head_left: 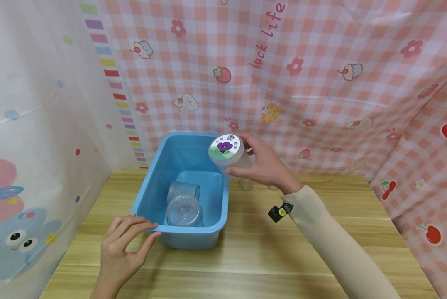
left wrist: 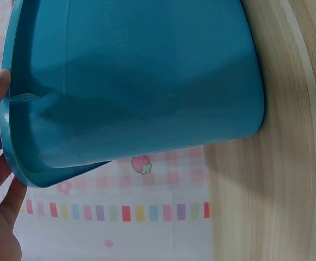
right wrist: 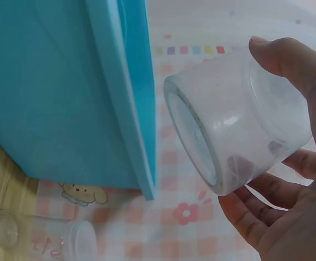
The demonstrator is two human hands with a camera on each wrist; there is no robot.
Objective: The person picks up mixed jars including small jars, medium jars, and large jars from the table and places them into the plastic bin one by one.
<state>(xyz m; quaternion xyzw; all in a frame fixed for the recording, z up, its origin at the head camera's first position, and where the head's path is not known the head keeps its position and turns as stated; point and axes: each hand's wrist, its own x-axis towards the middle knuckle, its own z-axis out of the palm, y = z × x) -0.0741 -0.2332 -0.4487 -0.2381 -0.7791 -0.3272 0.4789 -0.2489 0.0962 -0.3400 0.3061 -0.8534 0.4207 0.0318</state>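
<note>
My right hand (head_left: 262, 164) grips a clear plastic jar (head_left: 225, 148) over the right rim of a blue plastic bin (head_left: 225, 207). A round label with a purple flower covers the jar's top, which tilts toward me. In the right wrist view the jar's base (right wrist: 193, 136) faces the bin, with thumb and fingers around its sides. At the near left corner, my left hand (head_left: 124, 243) pinches the bin's rim between thumb and fingers. Inside the bin are two clear jars, one lying on its side (head_left: 180, 192) and another (head_left: 184, 211) nearer to me.
Behind my right hand, a small clear jar (head_left: 245, 184) stands on the wooden table (head_left: 283, 249), and part of another (head_left: 272, 187) shows beside it. A pink checked cloth (head_left: 320, 83) hangs at the back, with a white printed cloth (head_left: 51, 104) at the left.
</note>
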